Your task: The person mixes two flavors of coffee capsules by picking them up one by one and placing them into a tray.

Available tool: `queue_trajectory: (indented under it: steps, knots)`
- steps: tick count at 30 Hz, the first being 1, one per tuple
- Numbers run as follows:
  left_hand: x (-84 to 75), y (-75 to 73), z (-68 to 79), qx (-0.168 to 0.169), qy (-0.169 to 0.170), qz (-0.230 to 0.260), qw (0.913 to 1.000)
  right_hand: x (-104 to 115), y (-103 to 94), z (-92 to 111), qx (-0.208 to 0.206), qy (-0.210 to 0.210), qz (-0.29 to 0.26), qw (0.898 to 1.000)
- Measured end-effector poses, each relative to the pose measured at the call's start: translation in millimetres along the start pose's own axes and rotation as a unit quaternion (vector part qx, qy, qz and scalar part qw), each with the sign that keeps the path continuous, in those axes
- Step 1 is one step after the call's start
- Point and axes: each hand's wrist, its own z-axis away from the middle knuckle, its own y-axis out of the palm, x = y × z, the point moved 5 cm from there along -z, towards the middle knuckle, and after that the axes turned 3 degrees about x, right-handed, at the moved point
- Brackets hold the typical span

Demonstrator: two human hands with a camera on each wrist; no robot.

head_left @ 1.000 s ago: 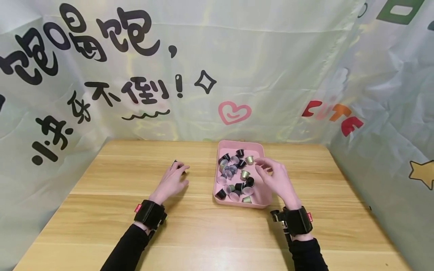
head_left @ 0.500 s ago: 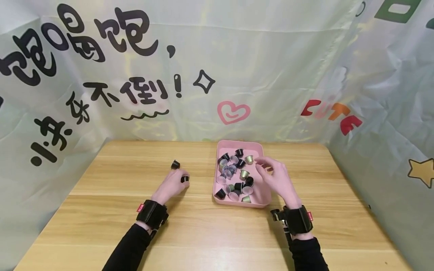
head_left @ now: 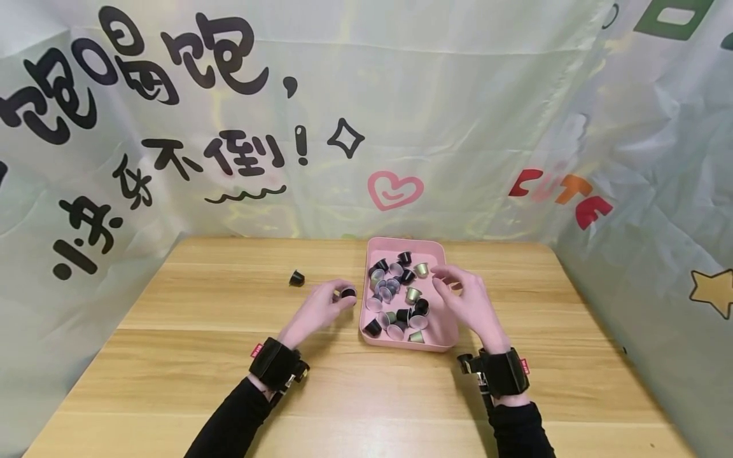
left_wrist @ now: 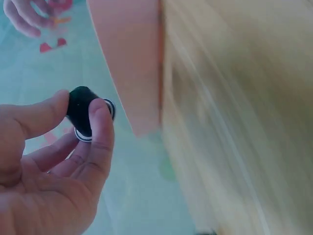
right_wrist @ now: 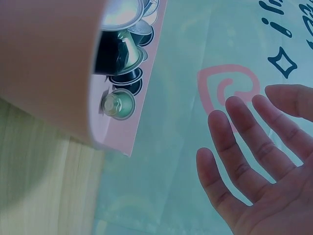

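Note:
Between thumb and fingers, my left hand (head_left: 321,310) pinches a black coffee capsule (left_wrist: 82,110), just left of the pink tray (head_left: 452,331). In the left wrist view the capsule's silver rim shows past the fingers, and the tray's side wall stands beside it. My right hand (head_left: 468,304) hovers at the tray's right edge with relaxed fingers and nothing in them; the right wrist view shows them spread (right_wrist: 264,152). Inside the tray lie several capsules, black, grey and green-gold, such as a gold capsule (head_left: 413,294) near the middle.
A lone black capsule (head_left: 296,278) lies on the wooden table (head_left: 366,401), left of the tray. Printed cloth (head_left: 458,127) hangs behind the table and along its sides.
My left hand has picked up a black capsule from the left of the table and carried it right, towards the tray. Another black capsule is uncovered there. The right hand has stayed put.

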Motion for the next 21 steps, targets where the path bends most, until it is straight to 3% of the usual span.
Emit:
queue_trajectory:
  steps: [8,16,21]
  knots:
    - [-15.7,25.9,-12.6,0.045,0.022,0.046,0.9977,-2.0,-0.3,0.4,-0.001,0.004,0.004,1.0]
    - [-25.3,40.8,-22.5,0.046,0.023,0.057,0.997,-2.4,-0.9,0.5,-0.003,0.004,0.004,1.0]
    - [-27.8,45.9,-23.8,0.051,0.031,0.089,0.9942,-2.8,-1.1,0.4,-0.003,0.001,0.005,1.0]
